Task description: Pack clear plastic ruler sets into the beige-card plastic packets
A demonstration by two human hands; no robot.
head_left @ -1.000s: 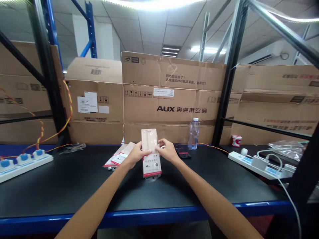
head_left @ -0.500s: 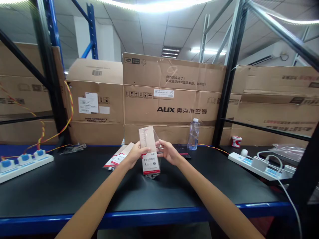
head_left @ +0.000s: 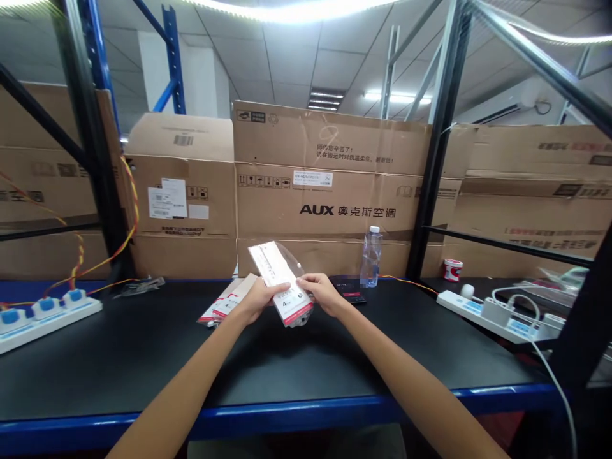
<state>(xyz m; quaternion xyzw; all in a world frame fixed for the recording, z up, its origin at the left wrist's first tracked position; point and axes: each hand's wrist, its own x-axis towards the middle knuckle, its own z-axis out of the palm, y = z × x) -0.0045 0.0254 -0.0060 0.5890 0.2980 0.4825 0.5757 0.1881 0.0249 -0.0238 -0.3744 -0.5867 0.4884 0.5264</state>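
Observation:
Both my hands hold a clear plastic packet with a ruler set (head_left: pixel 281 280) above the black bench top (head_left: pixel 143 357). My left hand (head_left: pixel 258 297) grips its left edge with fingers curled. My right hand (head_left: pixel 321 291) pinches its right side. The packet tilts, its top leaning left, its red-and-white label at the lower end. A few more of the same packets (head_left: pixel 224 305) lie flat on the bench just left of my left hand.
A water bottle (head_left: pixel 371 256) and a dark device (head_left: pixel 349 290) stand behind my right hand. White power strips lie at the far left (head_left: pixel 45 312) and right (head_left: pixel 497 312). Cardboard boxes (head_left: pixel 329 185) wall the back. Black rack posts (head_left: pixel 433 159) frame the bench.
The packet has gone from upright to tilted, its top swinging left and its lower end lifting off the bench. Both hands kept their hold.

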